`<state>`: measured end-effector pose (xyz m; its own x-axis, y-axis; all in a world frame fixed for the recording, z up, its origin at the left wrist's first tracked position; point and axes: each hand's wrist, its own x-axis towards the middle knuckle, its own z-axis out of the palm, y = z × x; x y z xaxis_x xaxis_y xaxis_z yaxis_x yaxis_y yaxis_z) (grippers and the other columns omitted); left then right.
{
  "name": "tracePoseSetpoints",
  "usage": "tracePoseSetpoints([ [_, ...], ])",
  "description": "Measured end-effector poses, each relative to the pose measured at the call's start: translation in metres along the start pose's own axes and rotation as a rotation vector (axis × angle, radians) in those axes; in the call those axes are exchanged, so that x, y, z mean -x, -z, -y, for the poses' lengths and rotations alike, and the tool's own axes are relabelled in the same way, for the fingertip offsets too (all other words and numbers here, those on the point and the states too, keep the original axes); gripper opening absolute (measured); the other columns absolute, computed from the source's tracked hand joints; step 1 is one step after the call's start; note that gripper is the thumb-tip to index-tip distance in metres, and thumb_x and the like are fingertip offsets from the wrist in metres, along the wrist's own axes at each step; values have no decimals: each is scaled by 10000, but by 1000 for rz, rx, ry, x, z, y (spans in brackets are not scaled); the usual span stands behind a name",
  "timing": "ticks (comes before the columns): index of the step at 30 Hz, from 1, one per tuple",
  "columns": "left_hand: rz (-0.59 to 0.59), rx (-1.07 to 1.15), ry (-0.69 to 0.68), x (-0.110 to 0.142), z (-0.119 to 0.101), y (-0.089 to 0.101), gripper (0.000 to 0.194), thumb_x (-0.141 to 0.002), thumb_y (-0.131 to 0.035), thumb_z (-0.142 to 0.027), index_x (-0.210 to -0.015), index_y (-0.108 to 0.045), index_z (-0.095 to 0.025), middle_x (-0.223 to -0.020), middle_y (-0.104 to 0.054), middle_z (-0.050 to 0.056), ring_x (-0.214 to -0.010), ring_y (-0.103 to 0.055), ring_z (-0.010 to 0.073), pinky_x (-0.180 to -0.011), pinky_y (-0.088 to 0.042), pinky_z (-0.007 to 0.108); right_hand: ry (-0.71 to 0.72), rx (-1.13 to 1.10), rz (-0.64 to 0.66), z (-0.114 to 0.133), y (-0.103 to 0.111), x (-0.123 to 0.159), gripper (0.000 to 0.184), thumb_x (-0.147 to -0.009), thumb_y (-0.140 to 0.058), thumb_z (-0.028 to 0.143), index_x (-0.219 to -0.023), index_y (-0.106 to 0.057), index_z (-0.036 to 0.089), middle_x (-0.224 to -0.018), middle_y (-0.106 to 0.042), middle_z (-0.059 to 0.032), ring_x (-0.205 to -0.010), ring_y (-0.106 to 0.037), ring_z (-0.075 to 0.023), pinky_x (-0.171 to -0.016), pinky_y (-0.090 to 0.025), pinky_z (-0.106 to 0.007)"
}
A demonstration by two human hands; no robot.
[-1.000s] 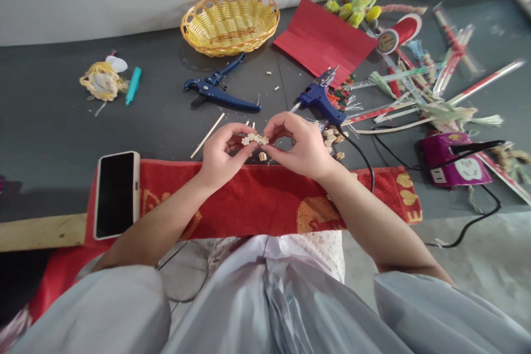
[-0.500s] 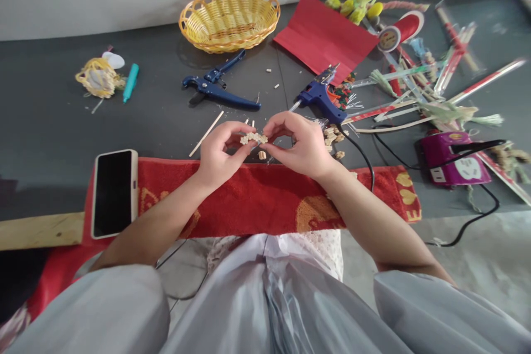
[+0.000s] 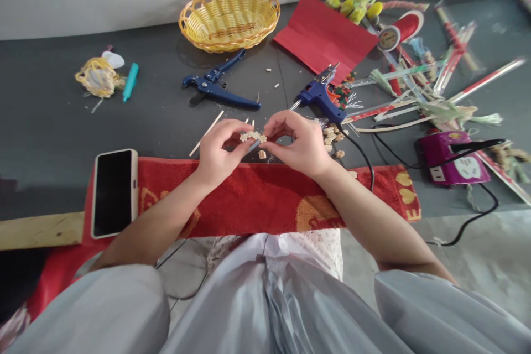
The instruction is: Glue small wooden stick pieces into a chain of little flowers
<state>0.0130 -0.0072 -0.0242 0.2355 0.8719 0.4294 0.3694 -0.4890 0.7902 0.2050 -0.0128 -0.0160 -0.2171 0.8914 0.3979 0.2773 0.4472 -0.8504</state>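
Note:
Between my two hands is a small curved chain of pale flower-shaped pieces (image 3: 252,136). My left hand (image 3: 219,149) pinches its left end between thumb and fingers. At the right end, my right hand (image 3: 296,141) grips it with thumb and forefinger. Just below the chain, a single tan piece (image 3: 262,154) lies on the dark table. More pale bundled pieces (image 3: 331,137) are piled beside my right hand. A blue glue gun (image 3: 321,98) rests beyond that hand, its nozzle partly hidden. Left of my left hand lies a thin pale stick (image 3: 206,133).
A blue cutter (image 3: 224,93) and a yellow woven basket (image 3: 230,17) stand farther back. Red paper (image 3: 321,36), a red ribbon spool (image 3: 404,30) and a purple power socket (image 3: 452,157) are on the right. A phone (image 3: 115,193) lies on the red towel (image 3: 249,199) at the left.
Both hands stay in nearly the same place. The left thumb has dropped slightly away from the chain's lower edge; little else differs.

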Motion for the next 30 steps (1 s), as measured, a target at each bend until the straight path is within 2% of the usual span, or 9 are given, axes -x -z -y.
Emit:
tracePoseSetpoints([
  [10,-3,-18,-24,0,0,0,243,-847,-708,-396,-977,-710,-190,-977,-714,49,-781,-676,117,-675,-569,204,29,6,2,0,0,0,234,-777,-744,301,-896,-574,193,-808,-670,-10,-671,-638,-115,-666,-575,-259],
  [16,-5,-47,-26,0,0,0,243,-849,-705,-400,-983,-711,-197,-979,-714,49,-793,-674,121,-679,-568,207,17,26,16,1,1,0,255,-775,-748,333,-902,-572,200,-805,-672,-8,-659,-631,-118,-658,-570,-266],
  [22,-6,-28,-43,0,2,0,216,-842,-719,-356,-983,-709,-192,-978,-712,43,-793,-675,115,-682,-569,196,53,7,-1,-2,0,1,235,-764,-755,243,-913,-583,183,-801,-665,-3,-661,-631,-107,-650,-561,-242],
  [30,-1,-24,-63,1,4,0,189,-844,-721,-300,-995,-705,-188,-989,-707,40,-800,-681,108,-689,-573,184,74,21,-4,-4,-1,1,231,-782,-747,279,-920,-588,183,-806,-667,-2,-657,-629,-104,-648,-569,-242],
])
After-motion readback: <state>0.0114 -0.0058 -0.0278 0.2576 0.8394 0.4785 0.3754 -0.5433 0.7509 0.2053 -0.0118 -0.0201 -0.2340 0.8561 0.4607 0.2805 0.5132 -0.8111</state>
